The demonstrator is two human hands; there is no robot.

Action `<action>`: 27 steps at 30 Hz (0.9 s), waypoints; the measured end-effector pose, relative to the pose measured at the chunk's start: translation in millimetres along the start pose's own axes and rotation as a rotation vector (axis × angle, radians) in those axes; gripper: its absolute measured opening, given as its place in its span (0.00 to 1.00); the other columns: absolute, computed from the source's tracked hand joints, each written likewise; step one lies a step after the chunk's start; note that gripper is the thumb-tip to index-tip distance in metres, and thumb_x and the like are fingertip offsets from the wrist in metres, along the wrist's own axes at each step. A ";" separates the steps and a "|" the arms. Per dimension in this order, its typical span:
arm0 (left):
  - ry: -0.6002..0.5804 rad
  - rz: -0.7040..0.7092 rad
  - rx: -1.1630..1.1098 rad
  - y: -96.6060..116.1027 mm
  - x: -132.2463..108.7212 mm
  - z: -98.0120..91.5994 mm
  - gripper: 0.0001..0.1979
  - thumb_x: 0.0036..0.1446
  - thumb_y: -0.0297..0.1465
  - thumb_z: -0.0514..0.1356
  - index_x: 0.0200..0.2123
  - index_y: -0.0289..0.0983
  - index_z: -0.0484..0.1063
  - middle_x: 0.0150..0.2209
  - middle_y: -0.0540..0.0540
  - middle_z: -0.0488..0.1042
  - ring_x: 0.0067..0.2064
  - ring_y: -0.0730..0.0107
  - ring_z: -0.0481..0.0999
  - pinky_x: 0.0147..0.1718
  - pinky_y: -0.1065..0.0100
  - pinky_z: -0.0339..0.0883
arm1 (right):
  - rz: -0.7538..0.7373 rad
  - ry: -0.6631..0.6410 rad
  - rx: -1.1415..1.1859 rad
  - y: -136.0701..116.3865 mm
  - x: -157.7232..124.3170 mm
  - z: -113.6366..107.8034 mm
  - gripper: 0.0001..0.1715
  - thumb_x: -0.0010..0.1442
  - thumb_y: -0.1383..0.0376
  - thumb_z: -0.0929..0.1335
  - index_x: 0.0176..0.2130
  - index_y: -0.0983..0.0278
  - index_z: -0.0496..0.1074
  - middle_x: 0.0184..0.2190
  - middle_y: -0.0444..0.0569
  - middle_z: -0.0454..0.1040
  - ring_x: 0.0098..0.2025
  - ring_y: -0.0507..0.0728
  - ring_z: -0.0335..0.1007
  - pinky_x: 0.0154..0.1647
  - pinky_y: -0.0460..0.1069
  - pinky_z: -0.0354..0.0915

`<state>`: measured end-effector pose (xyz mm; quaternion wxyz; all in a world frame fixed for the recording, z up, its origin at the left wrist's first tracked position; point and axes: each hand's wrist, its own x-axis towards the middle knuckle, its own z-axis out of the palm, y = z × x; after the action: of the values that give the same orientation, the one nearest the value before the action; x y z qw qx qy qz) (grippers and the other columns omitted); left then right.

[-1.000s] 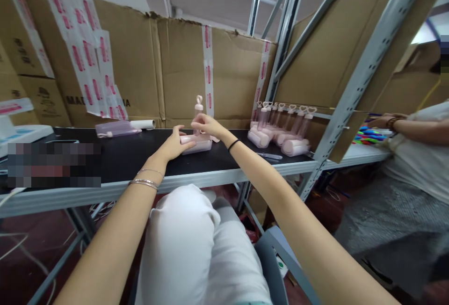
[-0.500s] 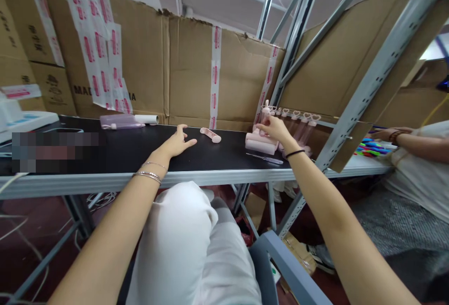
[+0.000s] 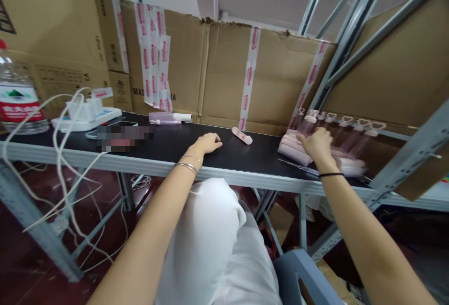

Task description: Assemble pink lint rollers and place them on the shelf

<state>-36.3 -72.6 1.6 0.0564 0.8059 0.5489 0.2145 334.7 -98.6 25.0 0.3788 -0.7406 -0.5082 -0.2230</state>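
Note:
My left hand (image 3: 209, 143) rests on the black tabletop (image 3: 168, 141), its fingers loosely curled and apart, with nothing in them. Just right of it lies a small pink piece (image 3: 242, 135) with rounded ends. At the right, my right hand (image 3: 318, 146) is at a group of pink tubes with heart-shaped tops (image 3: 346, 122). Its thumb is apart from the fingers; their tips are hidden behind the hand, so a hold cannot be made out. Pale pink rolls (image 3: 293, 148) lie beside this hand, and a thin metallic tool (image 3: 298, 166) lies in front of them.
A purple-pink pouch (image 3: 161, 118) and a white roll (image 3: 183, 118) lie at the back. To the left are a power strip (image 3: 105, 117) with white cables, a phone-like outline (image 3: 91, 134) and a water bottle (image 3: 21, 104). A metal post (image 3: 417, 155) slants at the right.
The view has turned left, bringing in the bottle. My left hand's fingers have curled more and lowered. My right hand has shifted from the upright pink piece toward the tubes, its back now facing the camera.

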 end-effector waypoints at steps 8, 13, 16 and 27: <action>-0.159 0.033 0.122 8.6 -14.1 -17.1 0.19 0.58 0.38 0.56 0.50 0.37 0.74 0.57 0.36 0.73 0.57 0.46 0.72 0.56 0.46 0.62 | -0.483 0.118 0.115 -133.8 -28.9 -1.3 0.25 0.61 0.61 0.62 0.54 0.71 0.65 0.53 0.67 0.64 0.56 0.70 0.58 0.53 0.63 0.60; -0.151 0.037 0.122 -19.6 -64.1 -44.9 0.22 0.61 0.40 0.53 0.54 0.35 0.71 0.56 0.36 0.73 0.57 0.49 0.72 0.57 0.51 0.63 | -0.779 -0.128 0.169 -246.1 -38.8 46.4 0.22 0.62 0.66 0.60 0.54 0.70 0.66 0.54 0.66 0.66 0.57 0.69 0.58 0.54 0.62 0.61; 0.005 0.018 0.033 -48.0 -96.3 -50.2 0.20 0.61 0.37 0.52 0.52 0.36 0.72 0.54 0.38 0.74 0.56 0.55 0.73 0.58 0.58 0.63 | -0.942 -0.295 0.149 -301.9 -42.2 82.5 0.24 0.62 0.70 0.58 0.57 0.70 0.65 0.57 0.65 0.65 0.60 0.69 0.56 0.57 0.63 0.60; 0.112 -0.088 -0.201 -72.5 -114.5 -39.9 0.20 0.62 0.39 0.51 0.51 0.35 0.70 0.53 0.36 0.73 0.57 0.53 0.71 0.58 0.56 0.64 | -0.826 -0.618 0.134 -441.9 -27.6 189.7 0.33 0.63 0.71 0.58 0.66 0.67 0.57 0.59 0.67 0.67 0.60 0.66 0.65 0.58 0.63 0.62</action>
<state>-149.9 -154.0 -18.5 0.1155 0.7582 0.5616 0.3105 -93.6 121.6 36.6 0.1383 -0.4837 -0.8593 -0.0918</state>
